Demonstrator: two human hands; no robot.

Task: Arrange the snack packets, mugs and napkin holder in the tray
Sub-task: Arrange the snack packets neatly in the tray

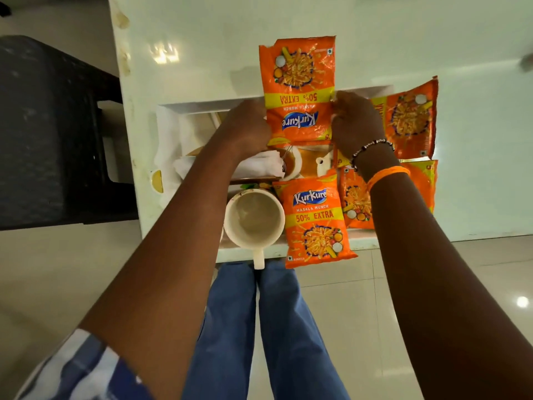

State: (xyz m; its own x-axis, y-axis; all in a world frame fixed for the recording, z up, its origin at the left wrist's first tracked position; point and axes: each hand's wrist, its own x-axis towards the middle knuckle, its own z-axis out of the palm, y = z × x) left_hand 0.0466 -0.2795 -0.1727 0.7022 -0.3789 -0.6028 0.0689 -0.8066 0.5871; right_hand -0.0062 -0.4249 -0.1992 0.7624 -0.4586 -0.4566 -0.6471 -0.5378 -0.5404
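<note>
The left hand (245, 125) and right hand (357, 122) each grasp one side of the far snack packet (298, 88) above the tray (202, 106).

A white glossy desk (202, 53) carries a white tray (202, 105), set near its front edge and reaching almost to it. The desk's far surface is bare and reflects ceiling light, and its left edge shows yellowish stains. The far orange snack packet (298, 82) overhangs the tray's back rim, its top end over the desk. The near packet (315, 223) sticks out past the desk's front edge, over the tiled floor (432, 284).
</note>
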